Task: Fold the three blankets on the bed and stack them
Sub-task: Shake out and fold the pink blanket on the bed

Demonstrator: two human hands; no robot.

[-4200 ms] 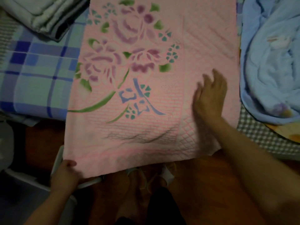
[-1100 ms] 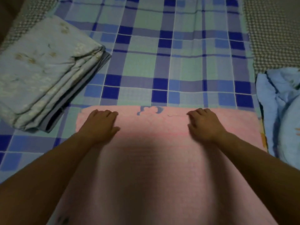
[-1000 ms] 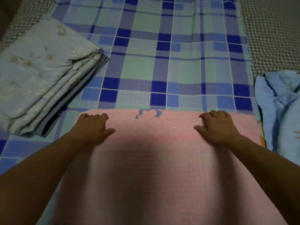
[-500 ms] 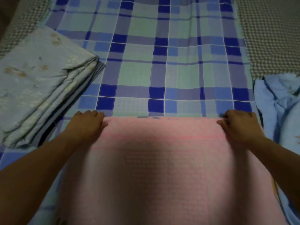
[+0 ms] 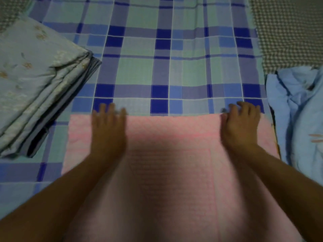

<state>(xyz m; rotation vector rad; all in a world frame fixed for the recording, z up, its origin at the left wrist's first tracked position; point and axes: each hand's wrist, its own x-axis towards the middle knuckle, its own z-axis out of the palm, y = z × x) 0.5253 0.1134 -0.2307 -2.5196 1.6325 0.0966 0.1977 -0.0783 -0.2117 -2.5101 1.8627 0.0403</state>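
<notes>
Left hand: lies palm down on the pink blanket, fingers straight and slightly blurred, fingertips reaching just past the blanket's far edge; released, grasping nothing

Right hand: rests palm down on the same blanket near its far right corner, fingers loosely bent and spread over the far edge; they press on the fabric and do not pinch it as far as the view shows

Pink blanket: spread flat under both hands and forearms, its straight far edge running from one hand to the other, its near part in shadow between the arms

Folded blanket: pale, with a faint flower print, stacked in layers to the outer side of the left hand, well apart from it

Light blue blanket: crumpled, unfolded, just beside the outer side of the right hand, touching the pink blanket's right edge

Checked sheet: blue and green, covers the bed beyond the fingertips of both hands and under all three blankets
</notes>
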